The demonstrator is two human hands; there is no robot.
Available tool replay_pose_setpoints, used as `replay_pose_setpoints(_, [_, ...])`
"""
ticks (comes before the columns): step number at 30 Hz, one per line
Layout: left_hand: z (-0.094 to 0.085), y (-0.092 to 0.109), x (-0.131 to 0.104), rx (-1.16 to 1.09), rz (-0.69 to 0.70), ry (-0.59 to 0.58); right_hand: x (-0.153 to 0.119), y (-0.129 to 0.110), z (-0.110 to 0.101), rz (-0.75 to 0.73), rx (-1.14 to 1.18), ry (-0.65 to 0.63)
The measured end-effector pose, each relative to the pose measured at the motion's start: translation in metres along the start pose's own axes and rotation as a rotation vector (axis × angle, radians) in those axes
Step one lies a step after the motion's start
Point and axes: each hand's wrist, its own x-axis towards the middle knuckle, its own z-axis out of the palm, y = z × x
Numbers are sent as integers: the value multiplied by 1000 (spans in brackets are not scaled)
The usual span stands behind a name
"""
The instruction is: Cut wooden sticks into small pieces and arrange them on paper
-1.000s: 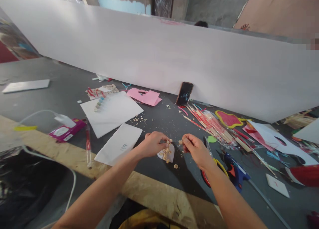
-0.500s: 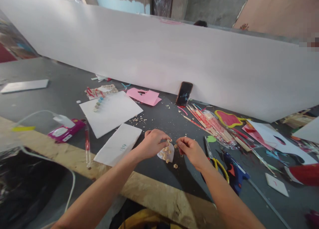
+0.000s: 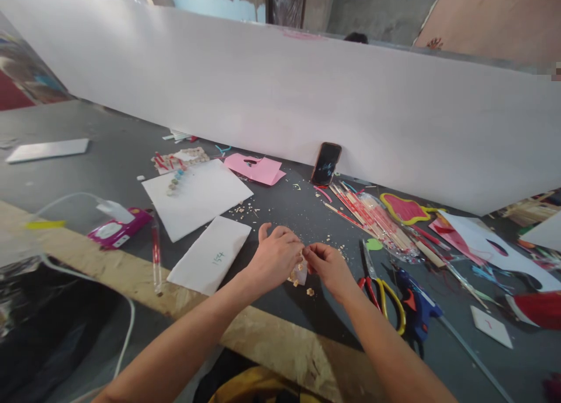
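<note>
My left hand point(image 3: 280, 254) reaches over a small white cutout point(image 3: 300, 275) that bears several small beige flower-shaped pieces point(image 3: 295, 283). Its fingertips are drawn in and its thumb side is mostly hidden. My right hand point(image 3: 328, 267) is closed in a pinch, its fingertips meeting those of the left hand above the cutout. What lies between the fingertips is too small and covered to make out. One loose beige flower-shaped piece point(image 3: 310, 292) lies on the dark table just in front of the cutout.
Scissors point(image 3: 385, 295) and a blue glue gun point(image 3: 416, 306) lie to the right, near bundled wooden sticks point(image 3: 372, 222). A phone point(image 3: 326, 163) leans on the white partition point(image 3: 263, 93). Leftward are white boards point(image 3: 210, 254), pink paper point(image 3: 254, 168) and a magenta power strip point(image 3: 120, 229).
My hands have come together until their fingertips meet. The left hand now covers more of the cutout and the beige pieces.
</note>
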Motion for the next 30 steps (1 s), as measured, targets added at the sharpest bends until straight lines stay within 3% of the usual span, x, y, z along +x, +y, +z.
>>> replay_pose_setpoints(10, [0, -1, 0, -22, -24, -35, -5, -5, -5, -43, -135, 95])
replay_pose_setpoints(17, [-3, -28, -3, -31, -167, -70, -11, 2, -35, 0, -18, 173])
replay_pose_setpoints(23, [7, -38, 0, -53, -174, -123, -21, -12, -43, 70, 195, 19])
replay_pose_setpoints(30, [-4, -8, 2, -192, 1, -218, -26, -39, -31, 80, 391, -138])
